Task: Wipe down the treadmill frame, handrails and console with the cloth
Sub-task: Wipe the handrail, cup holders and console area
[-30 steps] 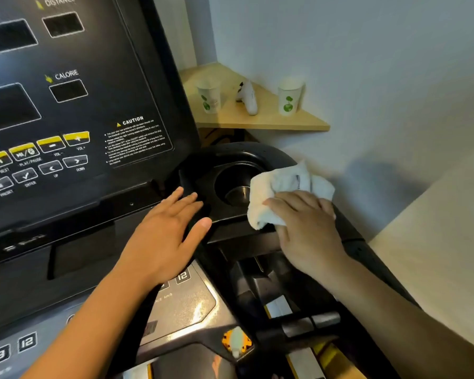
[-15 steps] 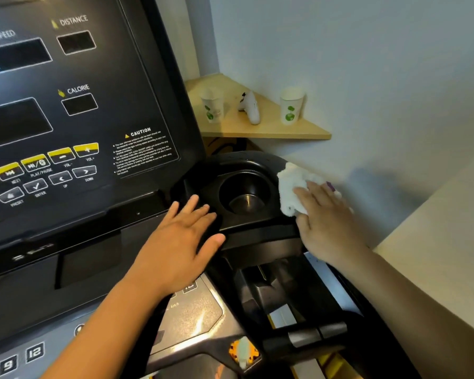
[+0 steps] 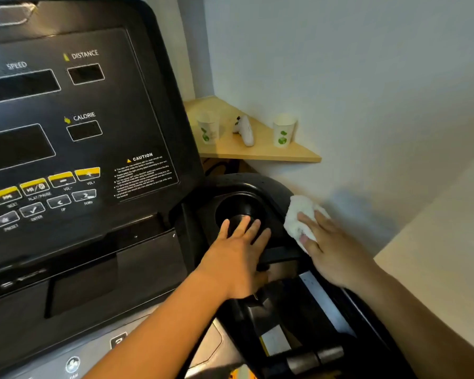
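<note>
I see two hands and one cloth. My left hand (image 3: pixel 237 258) lies flat with fingers straight and slightly spread, fingertips reaching over the near edge of the round cup holder (image 3: pixel 240 212), holding nothing. My right hand (image 3: pixel 330 250) presses the white cloth (image 3: pixel 298 217) against the black outer rim of the treadmill frame (image 3: pixel 274 191), just right of the cup holder; its fingers lie nearly straight across the cloth, and the thumb side is partly hidden in the folds. The two hands are near each other but apart. Left of them rises the console (image 3: pixel 74 127) with its dark display windows and a row of yellow buttons (image 3: pixel 49 181). Behind the frame a wooden corner shelf (image 3: pixel 260 153) carries two paper cups (image 3: pixel 208 131) and one white controller (image 3: pixel 244 129) between them. The console's edge hides the shelf's left part.
</note>
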A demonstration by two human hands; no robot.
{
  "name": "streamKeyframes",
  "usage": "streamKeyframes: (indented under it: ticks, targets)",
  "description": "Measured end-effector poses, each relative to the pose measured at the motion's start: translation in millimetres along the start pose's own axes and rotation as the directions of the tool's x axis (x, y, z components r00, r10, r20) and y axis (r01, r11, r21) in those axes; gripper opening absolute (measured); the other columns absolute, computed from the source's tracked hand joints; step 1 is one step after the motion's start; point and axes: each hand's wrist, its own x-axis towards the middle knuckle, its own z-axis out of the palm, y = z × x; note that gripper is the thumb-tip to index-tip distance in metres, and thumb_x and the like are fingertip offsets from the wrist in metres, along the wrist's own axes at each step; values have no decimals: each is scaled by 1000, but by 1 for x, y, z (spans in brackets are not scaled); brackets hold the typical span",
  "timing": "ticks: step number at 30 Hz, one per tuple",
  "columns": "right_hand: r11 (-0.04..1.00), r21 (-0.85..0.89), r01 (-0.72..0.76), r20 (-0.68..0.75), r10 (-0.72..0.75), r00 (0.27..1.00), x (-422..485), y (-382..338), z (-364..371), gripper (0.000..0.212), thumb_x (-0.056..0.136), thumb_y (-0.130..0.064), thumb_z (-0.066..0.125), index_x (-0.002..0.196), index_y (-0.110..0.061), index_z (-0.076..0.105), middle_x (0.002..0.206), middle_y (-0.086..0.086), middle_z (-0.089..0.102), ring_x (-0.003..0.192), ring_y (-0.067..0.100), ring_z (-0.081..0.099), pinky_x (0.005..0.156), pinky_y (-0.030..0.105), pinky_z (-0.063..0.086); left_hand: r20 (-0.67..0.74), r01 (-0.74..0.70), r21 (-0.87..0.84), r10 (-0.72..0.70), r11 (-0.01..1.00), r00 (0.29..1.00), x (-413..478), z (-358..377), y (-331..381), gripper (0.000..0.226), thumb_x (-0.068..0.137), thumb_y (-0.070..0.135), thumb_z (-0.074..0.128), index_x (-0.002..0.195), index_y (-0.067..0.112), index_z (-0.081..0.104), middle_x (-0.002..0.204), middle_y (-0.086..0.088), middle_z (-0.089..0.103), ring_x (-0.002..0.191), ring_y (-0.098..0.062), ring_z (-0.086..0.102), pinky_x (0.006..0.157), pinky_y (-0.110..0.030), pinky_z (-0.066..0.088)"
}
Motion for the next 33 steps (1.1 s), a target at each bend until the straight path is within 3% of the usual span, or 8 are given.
streamKeyframes:
  ticks: [4, 10, 12, 14, 17, 20, 28, 33]
  targets:
    - [966, 233, -114, 72, 100, 992, 54, -3, -13, 45, 105, -34, 31, 150, -28, 28, 153, 3, 35, 133, 24, 41, 94, 28, 32, 12, -19, -30, 19, 999, 1000, 10, 0, -2, 92, 90, 61, 49, 158, 24, -1, 165, -2, -11, 149, -20, -19, 122, -51, -5]
    - [995, 61, -78, 23, 76, 997, 0, 3, 5, 51, 103, -41, 33, 151, -44, 17, 163, -8, 8, 144, 20, 26, 111, 33, 28, -13, -53, -110, 51, 993, 999, 15, 6, -7, 95, 91, 65, 44, 156, 25, -11, 164, -1, -15, 149, -21, -20, 122, -51, -2]
    - [998, -36, -56, -14, 55, 998, -17, -1, 9, 53, 102, -39, 36, 150, -45, 15, 163, -6, 6, 148, 20, 17, 115, 32, 23, -16, -56, -124, 54, 991, 998, 18, 7, -6, 94, 91, 65, 44, 156, 25, -11, 164, -2, -15, 149, -23, -19, 121, -53, -2]
    - [995, -82, -65, 4, 65, 998, -7, -6, 7, 53, 102, -37, 38, 151, -42, 17, 163, -2, 8, 145, 24, 23, 112, 32, 26, -16, -60, -105, 58, 993, 998, 19, 10, -5, 93, 92, 65, 43, 156, 24, -11, 164, -4, -15, 149, -26, -20, 121, -54, -2]
    - [992, 46, -116, 24, 115, 993, 44, -8, 4, 50, 103, -40, 33, 151, -42, 20, 161, 0, 16, 138, 26, 37, 105, 35, 34, -40, -44, -51, 42, 998, 998, 18, 12, -3, 93, 92, 63, 42, 156, 22, -13, 164, -8, -15, 148, -29, -23, 121, -55, -3]
    - [987, 142, -78, 33, 74, 997, 79, -3, 5, 48, 102, -45, 28, 150, -45, 19, 162, -3, 17, 143, 25, 30, 111, 39, 29, -42, -34, -22, 33, 999, 999, 18, 12, -1, 94, 93, 64, 41, 155, 21, -15, 163, -9, -15, 147, -31, -25, 121, -55, -2]
    - [999, -4, 42, 50, -42, 998, 8, 5, 7, 50, 100, -47, 35, 147, -53, 18, 163, -10, -1, 147, 24, 13, 117, 40, 22, -34, 43, -66, -45, 997, 998, 21, 14, 1, 95, 88, 81, 21, 154, 24, -17, 162, -3, -21, 143, -25, -33, 120, -53, -9]
    - [978, 203, 43, 75, -59, 995, 84, 12, 6, 45, 100, -46, 35, 143, -55, 24, 163, -10, 3, 145, 27, 24, 115, 42, 27, 7, 115, -52, -115, 992, 993, 22, 8, 5, 104, 76, 89, 14, 154, 27, -16, 161, -1, -25, 142, -24, -36, 119, -54, -12]
